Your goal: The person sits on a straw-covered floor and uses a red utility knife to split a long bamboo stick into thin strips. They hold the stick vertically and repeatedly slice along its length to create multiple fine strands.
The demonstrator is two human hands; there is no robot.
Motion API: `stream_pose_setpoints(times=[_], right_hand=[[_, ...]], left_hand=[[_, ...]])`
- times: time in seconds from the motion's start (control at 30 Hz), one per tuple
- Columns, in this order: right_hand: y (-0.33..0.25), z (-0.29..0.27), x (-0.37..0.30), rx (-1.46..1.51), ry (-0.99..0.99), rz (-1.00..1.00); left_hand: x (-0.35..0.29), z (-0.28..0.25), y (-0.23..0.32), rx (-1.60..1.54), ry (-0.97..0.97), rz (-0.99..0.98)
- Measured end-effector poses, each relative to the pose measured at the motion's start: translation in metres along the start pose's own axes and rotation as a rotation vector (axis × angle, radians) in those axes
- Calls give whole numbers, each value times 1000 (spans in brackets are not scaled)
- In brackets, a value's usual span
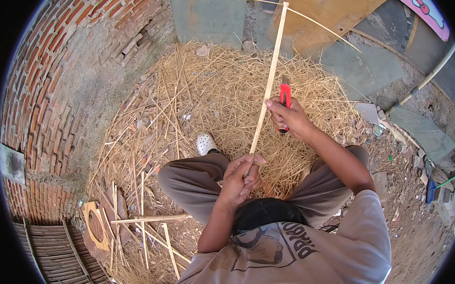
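Note:
A long pale bamboo strip (pixel 271 75) slants up and away between my hands, a thin curled sliver (pixel 329 30) crossing at its far end. My left hand (pixel 239 178) grips the near end of the strip, fingers wrapped round it. Higher along the strip, my right hand (pixel 290 117) is closed around a red utility knife (pixel 285 95), its dark blade end pointing away from me. The thumb of that hand rests against the strip's side. Below the strip, a heap of straw-like shavings (pixel 225 91) covers the ground between and beyond my legs.
Several loose bamboo strips (pixel 144 216) lie on the ground to my left, beside a wooden piece with a round cutout (pixel 95 226). A brick wall (pixel 48 99) rises at the left. Flat boards (pixel 333 15) lean at the back. A pale pipe (pixel 430 75) and a broom (pixel 431 190) are at the right.

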State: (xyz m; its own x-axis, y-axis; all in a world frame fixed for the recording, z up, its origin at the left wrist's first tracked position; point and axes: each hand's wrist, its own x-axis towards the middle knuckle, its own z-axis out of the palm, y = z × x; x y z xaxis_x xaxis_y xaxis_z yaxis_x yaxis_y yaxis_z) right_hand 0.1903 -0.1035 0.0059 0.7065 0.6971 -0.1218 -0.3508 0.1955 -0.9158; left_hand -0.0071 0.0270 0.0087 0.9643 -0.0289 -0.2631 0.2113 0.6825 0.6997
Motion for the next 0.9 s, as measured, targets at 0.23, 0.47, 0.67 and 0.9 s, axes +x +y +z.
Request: stream_pose_setpoints(times=[0.23, 0.47, 0.67, 0.9], right_hand=[[0, -2, -1, -54, -21, -17], [11, -3, -4, -161, -136, -101], [14, 2, -5, -436, -121, -374], [-17, -3, -24, -1503, 115, -570]], left_hand=[[3, 4, -8, 345, 20, 40], [17, 24, 8, 575, 74, 127], [32, 16, 3, 635, 137, 253], [25, 27, 4, 815, 285, 395]])
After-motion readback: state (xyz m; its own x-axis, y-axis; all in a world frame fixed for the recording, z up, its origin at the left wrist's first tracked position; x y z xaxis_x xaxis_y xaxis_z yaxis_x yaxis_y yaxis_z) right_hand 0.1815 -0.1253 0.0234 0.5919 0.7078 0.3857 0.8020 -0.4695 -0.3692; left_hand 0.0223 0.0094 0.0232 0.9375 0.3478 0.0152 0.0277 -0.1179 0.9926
